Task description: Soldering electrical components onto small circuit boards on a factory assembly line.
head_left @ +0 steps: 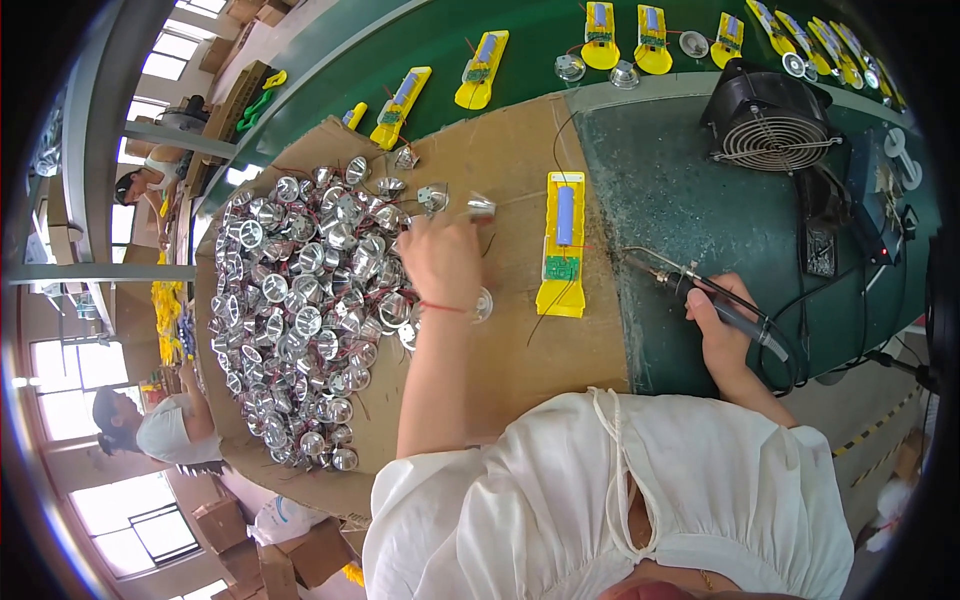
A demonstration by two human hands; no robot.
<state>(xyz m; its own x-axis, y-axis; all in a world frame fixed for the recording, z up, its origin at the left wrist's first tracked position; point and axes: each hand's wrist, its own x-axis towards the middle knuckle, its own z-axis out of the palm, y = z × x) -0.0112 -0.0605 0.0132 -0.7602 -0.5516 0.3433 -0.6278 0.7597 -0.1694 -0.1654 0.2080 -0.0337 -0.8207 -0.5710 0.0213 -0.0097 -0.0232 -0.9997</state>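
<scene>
My left hand [443, 262] is over the cardboard at the right edge of a heap of silver reflector cups [300, 290]. Its fingers are blurred and partly hidden, close to a reflector cup with wires [432, 198]; another cup [481, 207] beside it is smeared by motion. My right hand [724, 335] is closed round the handle of a soldering iron [738, 320], whose tip points left. Between my hands lies a yellow plastic housing [562, 298] holding a blue cylindrical battery [565, 215] and a green circuit board [562, 268], with thin wires trailing out.
The cardboard sheet [510, 350] covers the left part of the green bench [660, 150]. A black fan [775, 125] stands at the far right, near cables and a soldering station [870, 190]. More yellow housings [483, 70] line the far green strip. Other people [175, 425] work at left.
</scene>
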